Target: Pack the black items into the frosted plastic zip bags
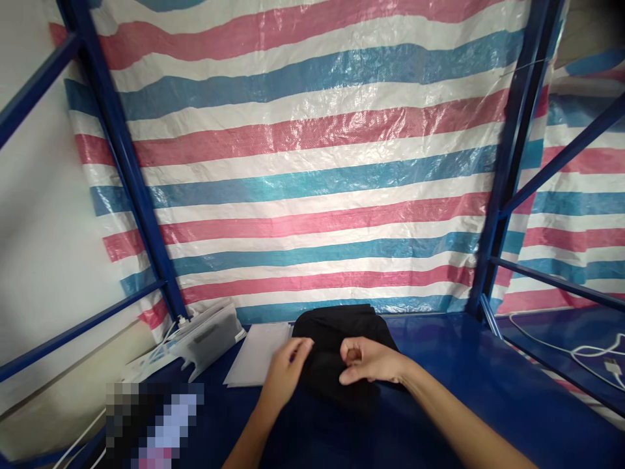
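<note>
A folded black cloth item (336, 319) lies on the blue surface in front of me. At its left edge is my left hand (287, 370), thumb and fingers drawn together; whether cloth is pinched between them I cannot make out. Over the cloth's right part, my right hand (374, 361) has its fingers curled and its thumb apart from them, with nothing visible in the gap. White paper sheets (258, 352) lie just left of the cloth, partly behind my left hand.
Blue metal posts (502, 163) frame a striped plastic sheet (312, 176) behind the blue tabletop (439, 365). At the left stand a translucent plastic pouch (209, 339) and white cords. A white cable (581, 352) lies at the far right. A pixelated patch covers the lower left.
</note>
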Demonstrator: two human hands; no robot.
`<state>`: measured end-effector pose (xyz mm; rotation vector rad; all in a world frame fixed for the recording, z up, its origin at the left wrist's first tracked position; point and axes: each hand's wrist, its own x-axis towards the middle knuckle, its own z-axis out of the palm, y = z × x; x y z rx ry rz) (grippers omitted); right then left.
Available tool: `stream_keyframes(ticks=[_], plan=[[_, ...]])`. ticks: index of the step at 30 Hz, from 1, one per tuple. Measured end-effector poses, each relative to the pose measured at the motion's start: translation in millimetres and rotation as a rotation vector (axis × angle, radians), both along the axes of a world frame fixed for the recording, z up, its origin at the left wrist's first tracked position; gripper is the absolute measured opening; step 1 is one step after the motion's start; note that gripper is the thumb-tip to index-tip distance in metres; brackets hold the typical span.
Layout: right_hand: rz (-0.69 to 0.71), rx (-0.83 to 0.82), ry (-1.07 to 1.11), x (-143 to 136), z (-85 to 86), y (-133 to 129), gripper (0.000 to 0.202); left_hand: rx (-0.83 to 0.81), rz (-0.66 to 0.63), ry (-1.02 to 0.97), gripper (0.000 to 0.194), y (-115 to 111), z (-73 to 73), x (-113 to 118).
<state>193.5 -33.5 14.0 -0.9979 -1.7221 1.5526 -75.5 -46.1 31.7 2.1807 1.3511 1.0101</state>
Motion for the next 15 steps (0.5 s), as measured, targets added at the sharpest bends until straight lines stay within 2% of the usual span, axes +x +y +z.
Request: stream_keyframes(ticks=[3,5,8,11,13,15], plan=[[-0.234,0.0,0.33,9.3,-4.0,15.4,0.066,0.114,0.387,0.269,0.048,32.7,-10.4,-30.5],[-0.349,-0.021,0.489,14.9,-11.8,23.2,0.067,0.065,0.496,0.465,0.042,45.6,-18.1,-47.6],[-0.516,-0.079,0.653,22.7,-25.7,30.3,0.059,-0.037,0.49,0.584,0.025,51.2,-23.1,-60.9],[-0.636,-0.13,0.733,30.4,-34.7,32.6,0.059,-0.031,0.5,0.586,0.026,51.1,-15.4,-59.1],[-0.629,-0.157,0.757,34.7,-37.5,32.8,0.058,0.04,0.501,0.554,0.029,53.6,-5.0,-50.3],[-0.614,-0.172,0.791,38.1,-39.2,33.0,0.057,0.186,0.468,0.452,0.029,59.1,5.5,-35.3]])
